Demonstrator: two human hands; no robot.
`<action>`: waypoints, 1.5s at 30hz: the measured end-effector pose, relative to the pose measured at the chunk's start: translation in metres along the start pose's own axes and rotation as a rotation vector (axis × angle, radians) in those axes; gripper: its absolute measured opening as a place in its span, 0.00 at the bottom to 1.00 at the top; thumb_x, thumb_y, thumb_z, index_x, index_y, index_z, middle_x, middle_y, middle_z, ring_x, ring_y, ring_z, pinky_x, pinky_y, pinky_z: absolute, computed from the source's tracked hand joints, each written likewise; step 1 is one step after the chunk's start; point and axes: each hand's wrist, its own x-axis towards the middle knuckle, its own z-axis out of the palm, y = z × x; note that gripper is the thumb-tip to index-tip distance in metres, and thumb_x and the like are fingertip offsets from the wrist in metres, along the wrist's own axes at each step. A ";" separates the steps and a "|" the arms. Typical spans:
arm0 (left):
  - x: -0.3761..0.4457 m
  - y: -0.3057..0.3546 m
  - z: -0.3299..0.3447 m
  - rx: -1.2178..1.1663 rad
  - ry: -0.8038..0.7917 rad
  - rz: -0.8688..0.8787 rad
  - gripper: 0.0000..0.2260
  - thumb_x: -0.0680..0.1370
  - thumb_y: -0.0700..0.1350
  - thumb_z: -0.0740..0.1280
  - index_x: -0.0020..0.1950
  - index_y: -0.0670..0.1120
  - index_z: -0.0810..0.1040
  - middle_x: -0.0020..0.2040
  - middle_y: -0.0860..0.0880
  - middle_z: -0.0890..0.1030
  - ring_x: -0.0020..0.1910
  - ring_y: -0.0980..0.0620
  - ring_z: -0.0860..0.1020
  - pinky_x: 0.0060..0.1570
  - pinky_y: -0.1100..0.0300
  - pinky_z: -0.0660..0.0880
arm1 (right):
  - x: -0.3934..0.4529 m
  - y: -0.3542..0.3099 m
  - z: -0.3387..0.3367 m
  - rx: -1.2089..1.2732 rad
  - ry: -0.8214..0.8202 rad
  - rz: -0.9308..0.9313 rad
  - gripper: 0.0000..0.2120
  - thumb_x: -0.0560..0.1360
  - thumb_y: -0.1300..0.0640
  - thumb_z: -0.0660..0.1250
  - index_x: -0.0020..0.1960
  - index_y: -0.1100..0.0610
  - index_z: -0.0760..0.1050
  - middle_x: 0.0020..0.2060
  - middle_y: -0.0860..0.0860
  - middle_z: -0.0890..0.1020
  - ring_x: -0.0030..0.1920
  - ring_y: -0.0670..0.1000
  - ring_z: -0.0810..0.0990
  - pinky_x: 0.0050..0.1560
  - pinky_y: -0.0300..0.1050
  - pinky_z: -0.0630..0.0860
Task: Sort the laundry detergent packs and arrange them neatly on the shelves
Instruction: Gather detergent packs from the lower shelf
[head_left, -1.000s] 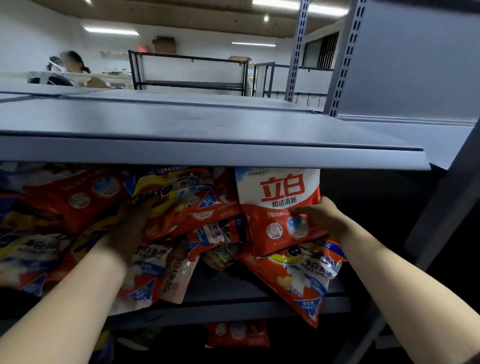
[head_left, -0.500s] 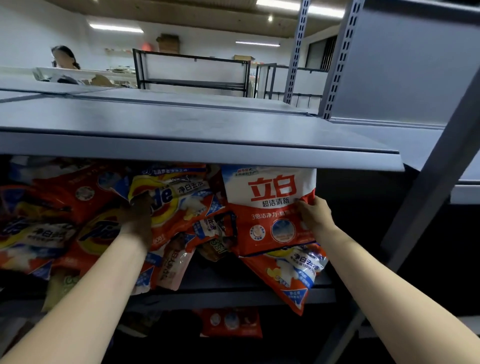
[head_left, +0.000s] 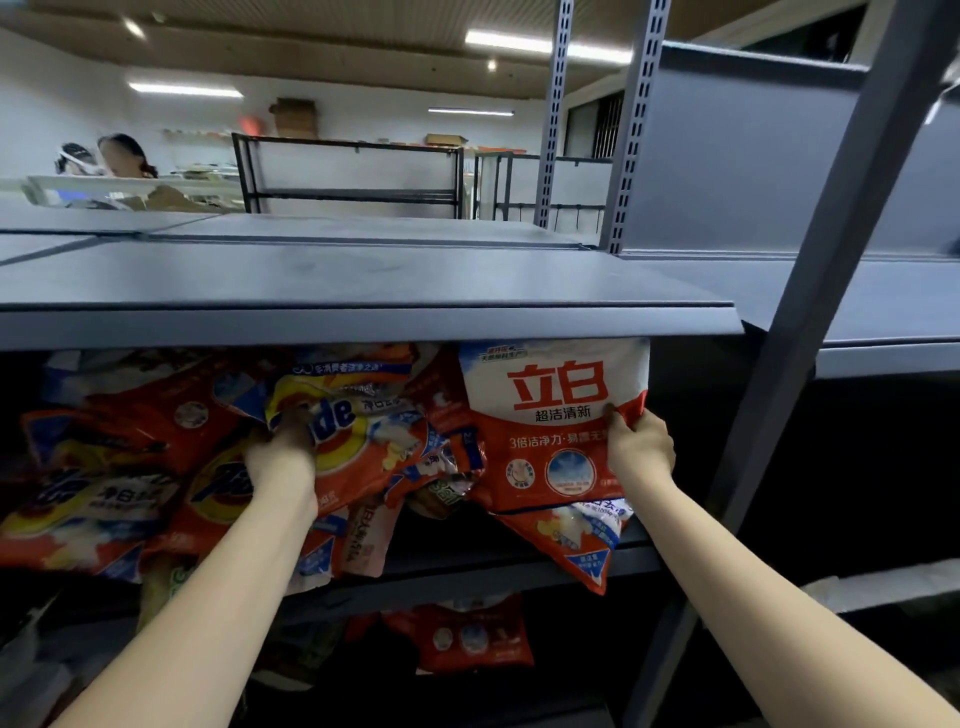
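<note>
The right hand pinches the right edge of a white-and-red detergent pack, which stands upright on the middle shelf just under the grey shelf board above. The left hand grips the orange Tide pack in the jumbled heap of packs to the left (fingers curled over its upper edge). Beneath the upright pack, another orange pack hangs over the shelf's front lip.

A stockroom or shop: grey metal shelving piled with detergent packs, strip-lit
</note>
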 end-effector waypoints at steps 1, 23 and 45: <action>-0.001 0.000 -0.004 -0.002 0.008 0.038 0.23 0.76 0.49 0.66 0.69 0.43 0.68 0.65 0.45 0.73 0.58 0.44 0.75 0.60 0.51 0.72 | -0.006 -0.001 -0.004 0.005 0.027 0.003 0.11 0.79 0.48 0.60 0.44 0.53 0.75 0.38 0.50 0.80 0.43 0.57 0.80 0.46 0.48 0.76; -0.200 -0.016 0.015 -0.013 -0.638 0.248 0.05 0.66 0.46 0.63 0.29 0.51 0.74 0.27 0.54 0.78 0.28 0.51 0.77 0.31 0.55 0.74 | -0.125 0.044 -0.198 -0.027 0.706 0.037 0.13 0.79 0.44 0.59 0.42 0.51 0.73 0.30 0.38 0.71 0.30 0.36 0.69 0.29 0.33 0.61; -0.484 -0.108 0.253 -0.101 -0.774 0.275 0.05 0.69 0.52 0.63 0.36 0.57 0.78 0.35 0.53 0.84 0.35 0.50 0.84 0.43 0.44 0.81 | 0.030 0.165 -0.495 -0.010 0.959 0.046 0.19 0.78 0.42 0.59 0.42 0.58 0.76 0.36 0.51 0.78 0.33 0.51 0.74 0.32 0.38 0.63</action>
